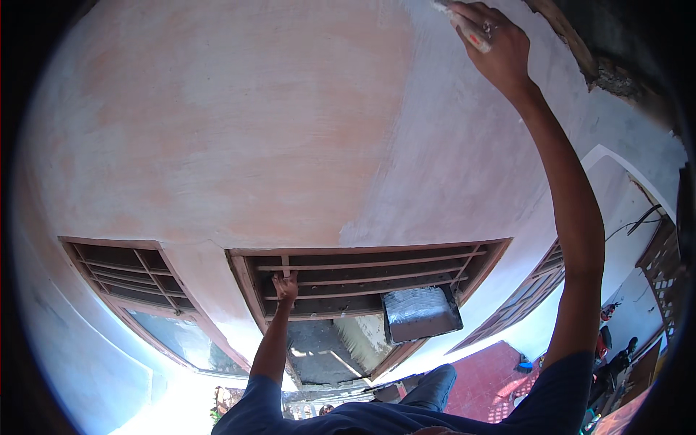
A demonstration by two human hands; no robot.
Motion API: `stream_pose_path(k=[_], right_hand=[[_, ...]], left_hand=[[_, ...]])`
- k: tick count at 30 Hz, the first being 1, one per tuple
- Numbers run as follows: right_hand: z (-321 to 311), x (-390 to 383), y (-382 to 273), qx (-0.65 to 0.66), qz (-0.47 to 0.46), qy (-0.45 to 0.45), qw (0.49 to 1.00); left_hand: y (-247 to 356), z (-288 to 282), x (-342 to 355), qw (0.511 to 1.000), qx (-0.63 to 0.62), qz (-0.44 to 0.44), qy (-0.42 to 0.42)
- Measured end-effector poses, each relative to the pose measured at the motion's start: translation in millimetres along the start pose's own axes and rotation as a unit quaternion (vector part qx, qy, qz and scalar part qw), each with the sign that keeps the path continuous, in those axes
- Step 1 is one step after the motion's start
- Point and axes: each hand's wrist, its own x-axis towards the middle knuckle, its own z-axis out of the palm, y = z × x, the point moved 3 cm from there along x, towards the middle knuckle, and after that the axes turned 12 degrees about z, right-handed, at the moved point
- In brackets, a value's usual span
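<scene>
My right hand [496, 51] is closed round a pale-handled paintbrush [475, 32] high at the upper right, its bristle end at the wall [304, 123]. The wall is patchy pinkish, with paler white coat on the right part. My left hand [286, 285] is wrapped round a wooden bar of the barred window [370, 259] below. At the right of that window a dark rectangular paint tray [420, 313] with white paint in it sits against the bars, several bars showing above it.
A second barred window [127, 268] is on the left, another [522, 297] on the right. A broken dark edge [580, 51] borders the wall top right. Below lie a red floor [486, 380], my jeans-clad leg [428, 391], and a dark motorbike-like object [616, 370] at lower right.
</scene>
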Motion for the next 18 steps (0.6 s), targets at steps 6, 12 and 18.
stream_pose_path(k=[6,12,18], right_hand=[[-42,-115,-115,0.205,-0.006,-0.366,0.908],[-24,-45,-54,0.246,0.146,-0.133,0.949],[-12,67,47,0.055,0.061,0.048,0.995]], left_hand=[[-3,-6,2,0.999,-0.026,-0.001,0.022],[-19,3,-19,1.000,-0.009,0.000,0.021],[-2,8,0,1.000,-0.015,0.011,0.016]])
